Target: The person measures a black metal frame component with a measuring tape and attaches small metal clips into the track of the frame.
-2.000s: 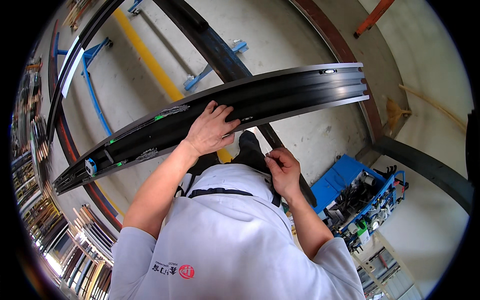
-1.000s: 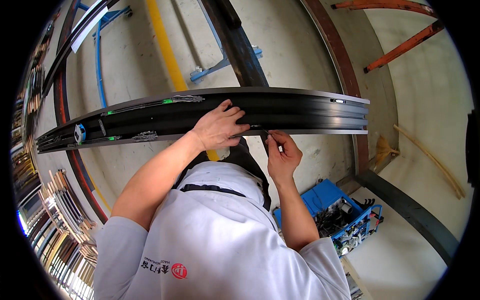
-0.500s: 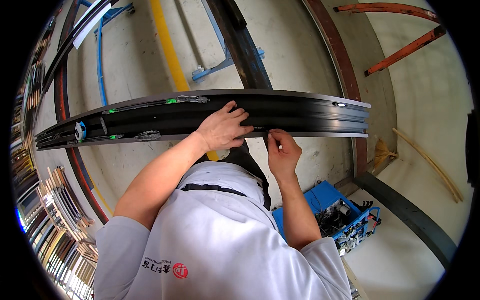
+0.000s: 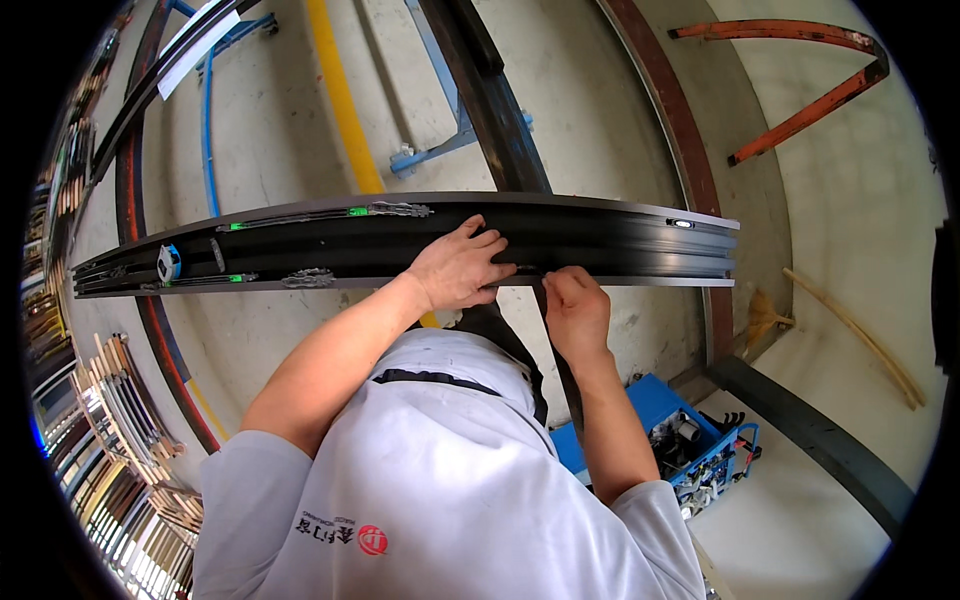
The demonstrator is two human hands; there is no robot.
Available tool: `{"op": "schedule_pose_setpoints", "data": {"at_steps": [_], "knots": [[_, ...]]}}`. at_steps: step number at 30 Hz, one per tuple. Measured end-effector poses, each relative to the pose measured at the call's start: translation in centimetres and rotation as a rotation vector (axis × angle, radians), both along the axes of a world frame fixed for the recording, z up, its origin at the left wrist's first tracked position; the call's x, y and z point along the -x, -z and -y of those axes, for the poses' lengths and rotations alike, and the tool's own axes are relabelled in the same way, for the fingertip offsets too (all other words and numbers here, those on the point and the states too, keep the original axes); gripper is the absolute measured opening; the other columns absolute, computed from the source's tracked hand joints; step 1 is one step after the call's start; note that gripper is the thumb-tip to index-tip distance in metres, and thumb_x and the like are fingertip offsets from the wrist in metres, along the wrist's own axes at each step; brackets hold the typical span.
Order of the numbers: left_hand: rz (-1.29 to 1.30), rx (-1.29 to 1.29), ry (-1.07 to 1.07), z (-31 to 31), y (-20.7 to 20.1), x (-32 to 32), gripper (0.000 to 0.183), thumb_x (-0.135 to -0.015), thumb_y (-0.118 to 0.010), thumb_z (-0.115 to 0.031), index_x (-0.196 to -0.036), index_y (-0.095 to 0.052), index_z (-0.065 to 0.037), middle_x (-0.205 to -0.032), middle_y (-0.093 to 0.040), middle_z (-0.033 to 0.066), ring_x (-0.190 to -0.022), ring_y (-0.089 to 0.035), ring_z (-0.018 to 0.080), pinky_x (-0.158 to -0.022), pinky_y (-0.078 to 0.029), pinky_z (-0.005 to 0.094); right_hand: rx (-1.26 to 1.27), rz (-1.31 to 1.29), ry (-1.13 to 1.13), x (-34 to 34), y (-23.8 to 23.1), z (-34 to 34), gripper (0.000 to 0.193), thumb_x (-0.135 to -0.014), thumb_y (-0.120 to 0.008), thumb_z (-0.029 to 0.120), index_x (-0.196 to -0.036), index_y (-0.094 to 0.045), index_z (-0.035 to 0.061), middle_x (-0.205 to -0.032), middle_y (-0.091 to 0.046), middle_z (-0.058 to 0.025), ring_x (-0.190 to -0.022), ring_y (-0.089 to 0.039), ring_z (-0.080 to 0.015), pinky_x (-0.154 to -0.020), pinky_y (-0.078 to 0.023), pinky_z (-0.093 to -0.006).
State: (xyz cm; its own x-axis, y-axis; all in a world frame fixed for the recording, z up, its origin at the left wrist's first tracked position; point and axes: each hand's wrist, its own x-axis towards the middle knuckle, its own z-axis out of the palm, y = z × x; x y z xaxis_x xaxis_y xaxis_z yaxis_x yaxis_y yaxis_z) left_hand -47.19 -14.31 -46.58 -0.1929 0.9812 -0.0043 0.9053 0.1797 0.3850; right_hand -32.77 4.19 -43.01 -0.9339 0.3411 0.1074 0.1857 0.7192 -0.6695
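A long dark metal profile, grooved along its length, lies crosswise in front of me. My left hand rests on it near the middle, fingers apart, with its fingertips in the channel by the near edge. Just to the right, my right hand is closed in a pinch at the near edge. Whatever lies between its fingertips is too small and covered to make out. A small thin dark piece shows in the near groove between the hands. Near the profile's right end sits a small oval bright fitting.
On the profile's left part lie a blue-and-white tape measure, a clear-wrapped strip with green pieces and another wrapped part. Dark beams support it. A blue tool cart stands lower right; racked profiles line the left.
My view has shifted slightly, so the profile appears a little lower. My right hand has tilted and its fingers are drawn closer together at the edge. The left hand stays on the profile.
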Motion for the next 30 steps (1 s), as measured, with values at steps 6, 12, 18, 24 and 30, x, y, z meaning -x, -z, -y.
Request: {"op": "schedule_pose_setpoints", "data": {"at_steps": [6, 12, 18, 24, 30], "knots": [[0.008, -0.058, 0.005, 0.3, 0.5, 0.2, 0.044, -0.078, -0.076, -0.04, -0.118, -0.074, -0.022, -0.119, -0.063, 0.0093, -0.12, -0.056, 0.0252, -0.115, -0.035, 0.0497, 0.006, 0.123, -0.117, 1.2, -1.0, -1.1, 0.004, -0.086, -0.072, 0.006, -0.088, -0.069, 0.0029, -0.083, -0.066, -0.0133, -0.077, -0.065, -0.0369, -0.069, -0.054, -0.0436], [-0.01, -0.148, 0.018, 0.3, 1.2, 0.2, 0.042, -0.078, -0.073, -0.039, -0.115, -0.075, -0.02, -0.107, -0.062, 0.007, -0.115, -0.056, 0.0223, -0.113, -0.033, 0.0489, 0.638, 0.336, 0.075, -0.1, -0.2, -1.6, 0.027, -0.092, -0.073, 0.011, -0.115, -0.071, -0.0024, -0.088, -0.074, -0.0078, -0.078, -0.069, -0.0144, -0.069, -0.055, -0.0301], [0.041, -0.147, 0.014, 0.6, 1.0, 0.0, 0.041, -0.077, -0.073, -0.037, -0.112, -0.073, -0.017, -0.113, -0.063, 0.0123, -0.116, -0.056, 0.0273, -0.114, -0.033, 0.0512, 1.147, 0.375, 0.183, -0.9, 1.6, -1.8, 0.023, -0.104, -0.057, 0.016, -0.112, -0.07, -0.0008, -0.082, -0.07, -0.0074, -0.065, -0.063, -0.0132, -0.057, -0.05, -0.0271], [-0.02, -0.199, 0.01, 0.6, 1.4, -0.4, 0.043, -0.077, -0.073, -0.039, -0.113, -0.074, -0.017, -0.113, -0.063, 0.0111, -0.115, -0.055, 0.0276, -0.112, -0.033, 0.052, 1.413, 0.155, 0.139, -0.9, 2.0, -1.1, 0.023, -0.094, -0.065, 0.003, -0.117, -0.066, -0.0015, -0.096, -0.073, -0.0137, -0.077, -0.07, -0.0197, -0.071, -0.056, -0.031], [0.014, -0.047, 0.046, 0.0, 1.3, -0.7, 0.047, -0.08, -0.071, -0.04, -0.121, -0.073, -0.015, -0.117, -0.064, 0.0157, -0.122, -0.055, 0.0308, -0.115, -0.031, 0.0561, 0.85, 0.261, 0.243, -0.5, 3.1, -0.1, 0.013, -0.092, -0.073, 0.01, -0.086, -0.068, -0.0016, -0.072, -0.069, -0.0085, -0.057, -0.063, -0.0144, -0.055, -0.052, -0.0294]]}}
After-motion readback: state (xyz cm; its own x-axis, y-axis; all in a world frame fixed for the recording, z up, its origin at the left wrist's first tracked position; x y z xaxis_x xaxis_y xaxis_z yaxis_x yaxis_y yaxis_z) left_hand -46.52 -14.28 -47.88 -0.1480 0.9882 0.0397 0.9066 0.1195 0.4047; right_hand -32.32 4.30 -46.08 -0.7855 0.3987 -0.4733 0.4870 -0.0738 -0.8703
